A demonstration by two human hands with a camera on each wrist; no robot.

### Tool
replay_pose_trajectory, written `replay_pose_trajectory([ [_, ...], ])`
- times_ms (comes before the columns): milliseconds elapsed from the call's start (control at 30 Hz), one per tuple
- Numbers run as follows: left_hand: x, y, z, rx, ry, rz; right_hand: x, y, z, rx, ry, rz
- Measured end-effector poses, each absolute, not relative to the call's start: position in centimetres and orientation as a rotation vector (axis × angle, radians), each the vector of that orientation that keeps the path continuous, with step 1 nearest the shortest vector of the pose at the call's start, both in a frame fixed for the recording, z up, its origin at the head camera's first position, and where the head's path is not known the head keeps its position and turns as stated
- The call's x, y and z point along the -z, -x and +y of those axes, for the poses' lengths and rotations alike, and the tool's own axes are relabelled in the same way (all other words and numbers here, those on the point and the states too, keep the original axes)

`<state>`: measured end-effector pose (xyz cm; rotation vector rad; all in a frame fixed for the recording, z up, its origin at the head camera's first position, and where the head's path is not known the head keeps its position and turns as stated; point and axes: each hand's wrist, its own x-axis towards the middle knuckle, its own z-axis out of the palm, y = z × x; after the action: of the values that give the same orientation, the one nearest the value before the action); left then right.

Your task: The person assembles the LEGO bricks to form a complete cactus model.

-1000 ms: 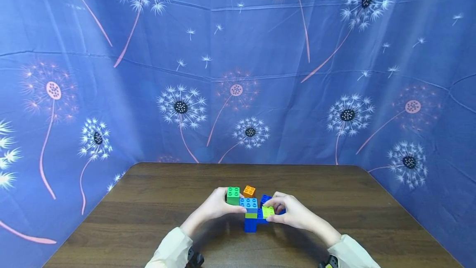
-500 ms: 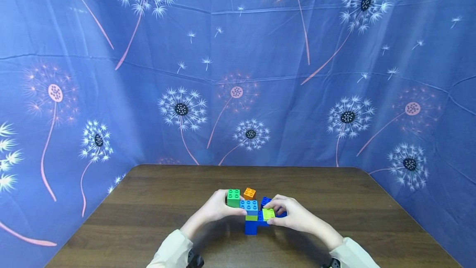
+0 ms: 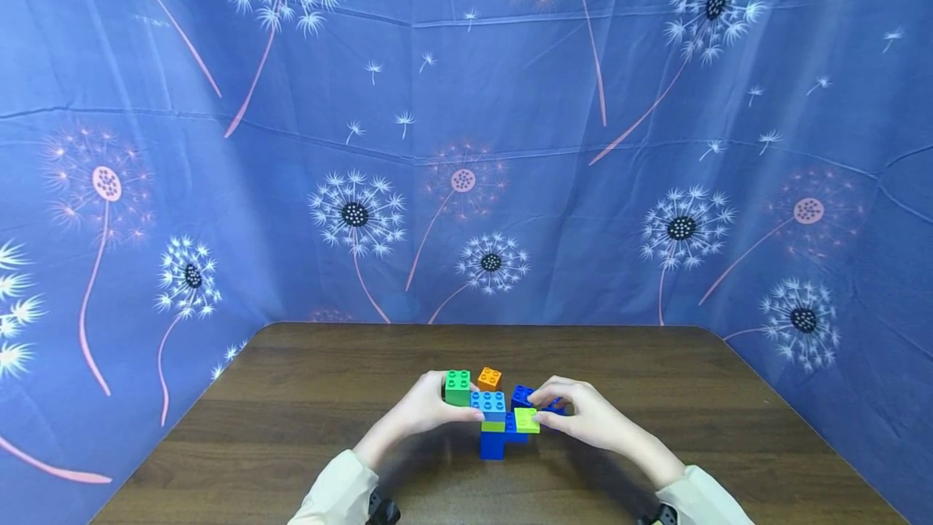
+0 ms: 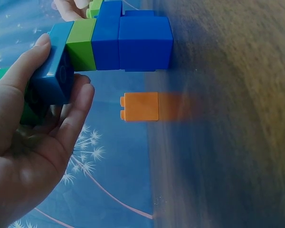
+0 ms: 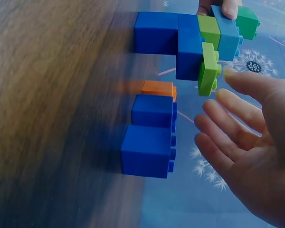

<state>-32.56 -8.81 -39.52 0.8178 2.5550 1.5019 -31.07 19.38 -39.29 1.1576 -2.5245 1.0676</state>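
Observation:
A stack of toy building bricks stands on the table in front of me. A dark blue brick (image 3: 492,446) is at its foot, with a longer blue brick (image 5: 188,47) across it. Above that sit a lime brick (image 4: 81,45) and a light blue brick (image 3: 487,403); a green brick (image 3: 457,387) sticks out on the left. My left hand (image 3: 423,406) grips the light blue brick between thumb and fingers. On the right end of the long brick lies a thin lime brick (image 3: 527,420). My right hand (image 3: 592,418) is beside it, fingers spread and apart from it in the right wrist view.
An orange brick (image 3: 489,378) stands on the table (image 3: 350,355) behind the stack. Two dark blue bricks stand to the right, one brick (image 5: 152,111) beside the other brick (image 5: 145,149), partly behind my right hand in the head view. A patterned blue cloth (image 3: 554,209) hangs behind the table.
My right hand has let go of the thin lime brick and moved slightly right, its fingers opening. The lime brick stays on the stack. The left hand keeps its grip.

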Motion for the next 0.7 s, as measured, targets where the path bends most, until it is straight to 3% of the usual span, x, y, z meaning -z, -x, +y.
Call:
replay_pose_trajectory([
  [700,39.5,32.6,-8.8,-1.506,-0.807,2.551,40.1,32.5,20.4,-0.910,-0.835,-2.546],
])
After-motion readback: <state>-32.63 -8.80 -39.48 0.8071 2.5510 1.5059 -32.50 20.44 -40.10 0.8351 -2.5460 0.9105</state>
